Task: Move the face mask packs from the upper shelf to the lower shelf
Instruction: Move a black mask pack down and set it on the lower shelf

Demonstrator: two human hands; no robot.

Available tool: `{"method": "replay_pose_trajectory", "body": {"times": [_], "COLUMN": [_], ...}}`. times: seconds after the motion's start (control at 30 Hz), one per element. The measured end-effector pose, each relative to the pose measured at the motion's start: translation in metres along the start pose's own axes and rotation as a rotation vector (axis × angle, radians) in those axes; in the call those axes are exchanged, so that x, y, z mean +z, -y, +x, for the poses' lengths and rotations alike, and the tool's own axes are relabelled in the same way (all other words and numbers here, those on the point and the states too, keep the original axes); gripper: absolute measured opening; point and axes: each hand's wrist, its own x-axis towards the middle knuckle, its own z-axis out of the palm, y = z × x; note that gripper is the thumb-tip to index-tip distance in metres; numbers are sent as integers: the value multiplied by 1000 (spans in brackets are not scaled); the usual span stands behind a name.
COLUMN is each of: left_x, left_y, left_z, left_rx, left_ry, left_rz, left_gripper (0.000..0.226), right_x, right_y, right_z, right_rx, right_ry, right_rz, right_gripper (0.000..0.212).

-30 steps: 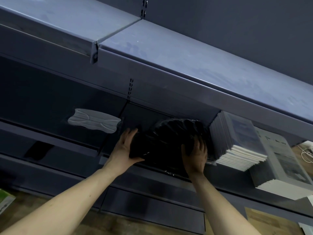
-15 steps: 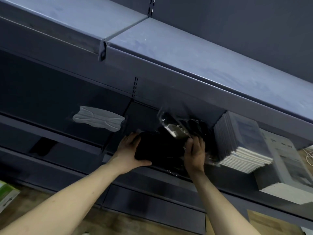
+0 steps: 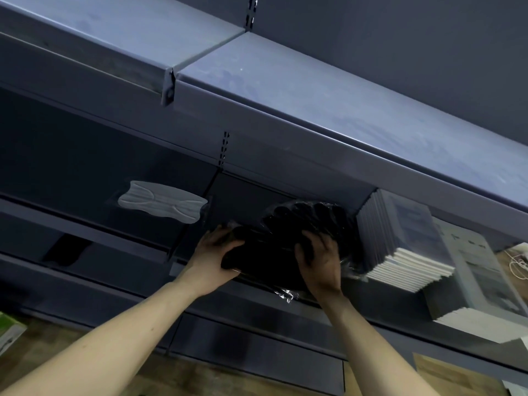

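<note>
A bundle of black face mask packs (image 3: 274, 247) in clear wrap lies on the lower shelf (image 3: 314, 305), under the grey-blue upper shelf (image 3: 343, 110). My left hand (image 3: 213, 260) grips the bundle's left end. My right hand (image 3: 323, 262) presses on its right side, fingers spread over the wrap. A single white face mask pack (image 3: 161, 200) in clear wrap lies on the same shelf level, to the left of the bundle.
Stacks of white booklets (image 3: 400, 247) stand right of the black bundle, with a larger stack (image 3: 483, 287) beyond. A dark object (image 3: 67, 250) lies on the shelf below at left. A green-white box (image 3: 8, 331) is on the wooden floor.
The black bundle has settled flatter on the shelf; the shiny flap that stood up half a second ago is down. My right hand has spread over its right side.
</note>
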Motion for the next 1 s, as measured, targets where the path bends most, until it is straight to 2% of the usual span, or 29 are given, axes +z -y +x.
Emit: {"method": "replay_pose_trajectory", "body": {"times": [0.03,0.1,0.17,0.27,0.37,0.43,0.47,0.53,0.6,0.67,0.77,0.87,0.93,1.0], "left_x": [1,4,5,3,0,-1,-1,-1,-2,-5,-3,-2,-3,-4], "left_y": [1,3,4,4,0,-2,-3,-4,-7,-13,-14,-4,2,3], "left_z": [1,2,2,3,4,5,5,4,4,5,6,2,0,-1], "left_rx": [5,11,26,8,-12,-26,-29,-46,-105,-186,-243,-173,-84,-9], "left_ry": [-6,5,19,88,146,130,127,123,134,134,70,-3,50,85], "left_rz": [16,37,82,131,136,108,102,103,93,37,-129,-217,-202,-124], "left_gripper": [66,66,71,87,95,89,85,82,90,103,122,131,117,93], "right_x": [2,4,5,-1,-6,-10,-11,-9,-2,7,10,9,9,7], "right_y": [-5,-12,-18,-22,-19,-11,-5,3,5,4,3,4,4,2], "right_z": [4,8,6,12,20,21,19,11,-1,-14,-25,-28,-25,-16], "right_rx": [120,358,389,372,436,401,356,175,-57,-156,-121,-84,-37,113], "right_ry": [-36,57,102,17,-176,-293,-284,-178,-41,71,159,229,178,55], "right_rz": [-42,-116,-139,-85,1,120,167,152,28,-34,6,-1,22,15], "right_gripper": [49,62,56,29,26,38,40,32,23,28,45,54,57,59]}}
